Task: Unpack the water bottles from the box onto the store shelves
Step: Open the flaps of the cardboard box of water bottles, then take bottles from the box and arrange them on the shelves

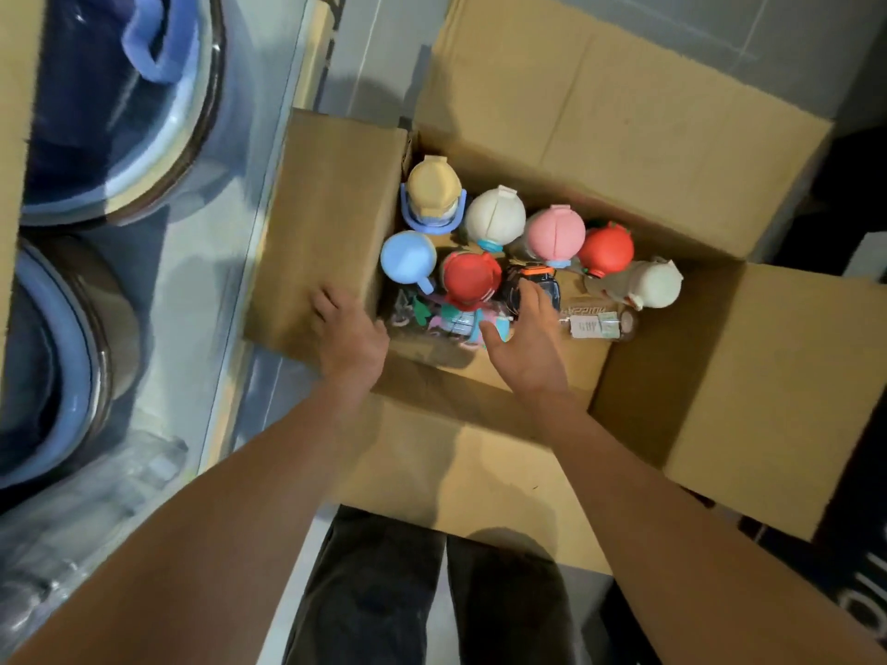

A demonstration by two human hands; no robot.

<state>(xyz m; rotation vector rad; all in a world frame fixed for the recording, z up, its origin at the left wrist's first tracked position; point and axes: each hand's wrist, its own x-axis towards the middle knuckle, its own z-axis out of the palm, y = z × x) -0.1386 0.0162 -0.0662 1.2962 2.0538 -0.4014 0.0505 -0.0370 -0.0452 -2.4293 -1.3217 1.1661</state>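
Note:
An open cardboard box [672, 223] stands on the floor below me with all flaps spread. Several water bottles stand inside, seen from above by their caps: yellow [434, 187], white [494, 216], pink [554, 232], red [605, 247], blue [408, 256], another red [471, 278] and a black one with an orange clasp [530, 283]. A clear bottle [600, 324] lies on its side. My left hand [348, 336] rests with straight fingers on the left flap [326, 208]. My right hand [523, 343] reaches into the box, fingers relaxed, beside the black bottle, holding nothing.
Store shelving on the left holds large blue-lidded containers [120, 112] and clear plastic items [72, 544] lower down. My dark trousers [432, 592] show below the box. A dark mat [859, 592] lies at the right. Grey floor tiles [792, 40] surround the box.

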